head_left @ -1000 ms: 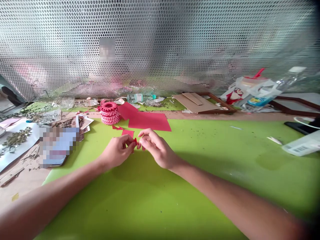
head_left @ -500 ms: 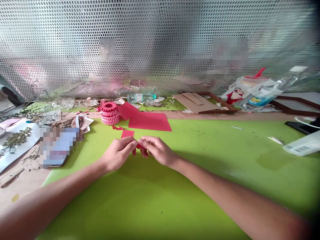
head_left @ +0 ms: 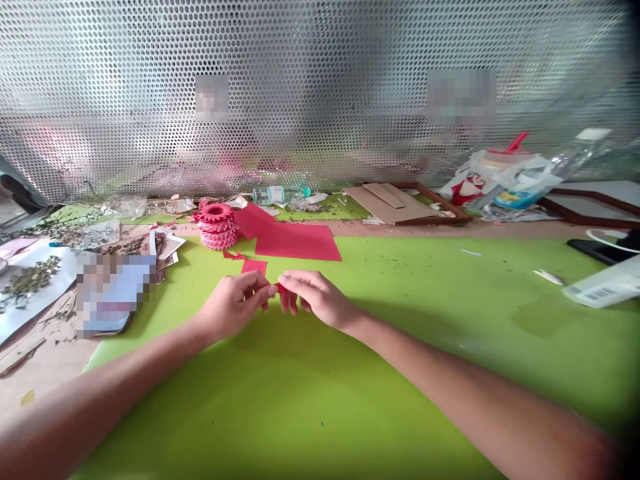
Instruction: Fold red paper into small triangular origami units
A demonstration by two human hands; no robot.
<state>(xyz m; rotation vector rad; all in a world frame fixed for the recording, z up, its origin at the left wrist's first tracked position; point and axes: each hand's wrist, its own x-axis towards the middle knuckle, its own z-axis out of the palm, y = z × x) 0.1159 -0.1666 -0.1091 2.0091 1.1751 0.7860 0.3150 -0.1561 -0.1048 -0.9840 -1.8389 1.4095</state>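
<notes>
Between my fingertips is a small piece of red paper (head_left: 281, 287), mostly hidden by the fingers. My left hand (head_left: 239, 298) pinches it from the left, thumb against forefinger. My right hand (head_left: 316, 296) closes on it from the right, its other fingers hanging below. Just beyond the left hand lies a small red paper rectangle (head_left: 254, 266). Farther back are a large red sheet (head_left: 299, 241), another red sheet (head_left: 253, 220) overlapping it, and a pink-and-red stack of folded paper rings (head_left: 219, 227). Small red folded pieces (head_left: 233, 255) lie in front of the stack.
A green mat (head_left: 320, 400) covers the table. At left are a phone (head_left: 120, 293), photos (head_left: 167, 247) and dried plant bits (head_left: 33, 277). Cardboard (head_left: 387, 203), a plastic bag (head_left: 487, 177) and a bottle (head_left: 583, 157) stand along the perforated metal wall (head_left: 320, 87); a clear container (head_left: 607, 283) lies right.
Both hands stay together at nearly the same spot. The fingers have shifted around the small red paper, and less of it shows now. The view has moved slightly.
</notes>
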